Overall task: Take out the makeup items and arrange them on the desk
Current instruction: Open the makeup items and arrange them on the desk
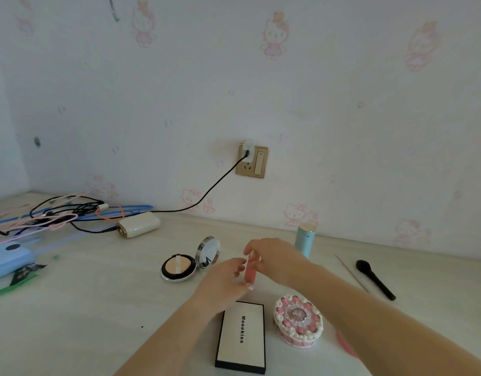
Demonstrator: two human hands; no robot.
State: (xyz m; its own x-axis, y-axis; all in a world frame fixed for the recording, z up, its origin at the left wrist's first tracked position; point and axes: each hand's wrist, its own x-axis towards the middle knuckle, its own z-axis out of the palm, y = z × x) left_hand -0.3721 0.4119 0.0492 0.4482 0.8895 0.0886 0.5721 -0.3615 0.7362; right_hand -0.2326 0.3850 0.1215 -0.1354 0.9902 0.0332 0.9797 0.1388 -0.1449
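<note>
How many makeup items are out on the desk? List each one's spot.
6: open compact left, pink tube in both hands, blue tube by wall, brush right, Mooekiss box and cake-shaped case nearest.

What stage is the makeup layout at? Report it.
Done: open compact, palette box, cake-shaped case, brush and blue tube are on the desk. In hand: both hands, left and right, hold a pink lip gloss. Left: setting it down; no bag is visible.

One compact, one palette, one brush, two hands.
</note>
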